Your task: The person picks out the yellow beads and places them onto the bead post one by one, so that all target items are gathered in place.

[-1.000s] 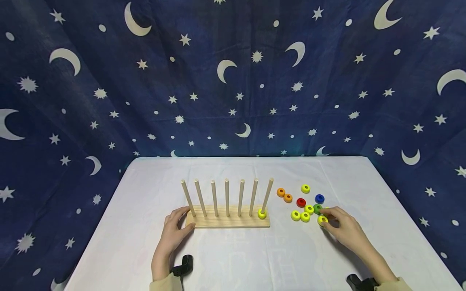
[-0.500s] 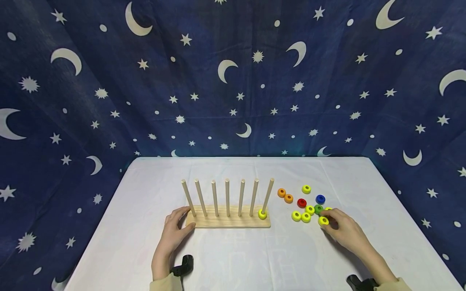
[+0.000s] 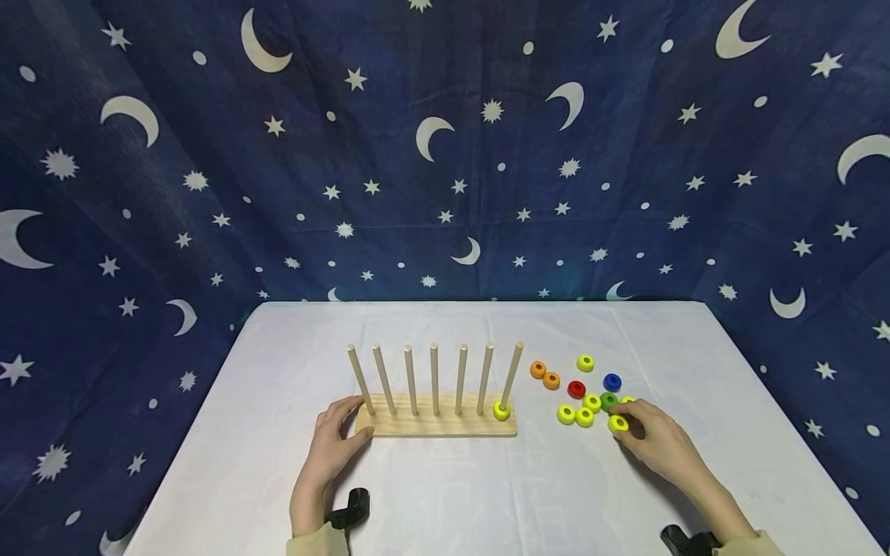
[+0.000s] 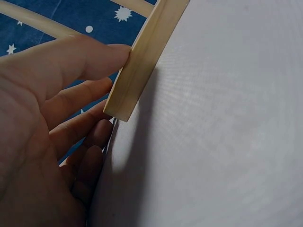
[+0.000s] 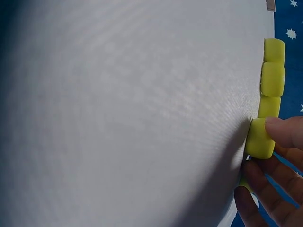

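Left hand (image 3: 335,442) grips pegboard (image 3: 447,425), right hand (image 3: 657,444) pinches yellow ring (image 3: 618,424) (another (image 3: 627,400) half-hidden).

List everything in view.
Cloth: 1, white, on table.
Backdrop: 1, patterned blue, behind.
Base: 1, tan, on cloth.
Pegs: 7, tan, on base.
Yellow rings: 7 visible, one on rightmost peg, six right of base.
Orange rings: 2, right of base.
Red ring: 1, right of orange.
Green ring: 1, right of red.
Blue ring: 1, behind green.
Devices: 2, black, at wrists.
Sleeves: 2, beige, bottom edge.
Left hand: 1, gripping base.
Right hand: 1, pinching yellow ring.
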The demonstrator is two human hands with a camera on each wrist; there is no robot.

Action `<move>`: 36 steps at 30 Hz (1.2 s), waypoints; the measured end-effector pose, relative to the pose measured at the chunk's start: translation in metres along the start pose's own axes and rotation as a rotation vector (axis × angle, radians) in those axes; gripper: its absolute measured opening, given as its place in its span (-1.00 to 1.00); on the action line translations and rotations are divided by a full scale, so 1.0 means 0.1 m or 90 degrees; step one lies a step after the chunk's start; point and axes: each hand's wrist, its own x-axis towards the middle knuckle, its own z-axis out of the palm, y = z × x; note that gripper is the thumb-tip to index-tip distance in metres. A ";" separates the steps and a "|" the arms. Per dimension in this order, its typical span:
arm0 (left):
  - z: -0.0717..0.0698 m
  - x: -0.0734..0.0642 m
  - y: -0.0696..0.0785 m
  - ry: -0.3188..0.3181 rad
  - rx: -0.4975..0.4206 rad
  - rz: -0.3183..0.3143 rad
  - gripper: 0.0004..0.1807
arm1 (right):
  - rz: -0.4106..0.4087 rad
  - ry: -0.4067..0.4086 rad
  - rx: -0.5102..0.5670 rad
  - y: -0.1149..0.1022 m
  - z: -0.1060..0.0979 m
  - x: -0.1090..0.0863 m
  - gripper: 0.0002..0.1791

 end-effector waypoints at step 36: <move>0.00 -0.01 -0.02 -0.001 0.003 0.007 -0.37 | -0.037 0.051 0.075 -0.16 -0.10 0.05 -0.64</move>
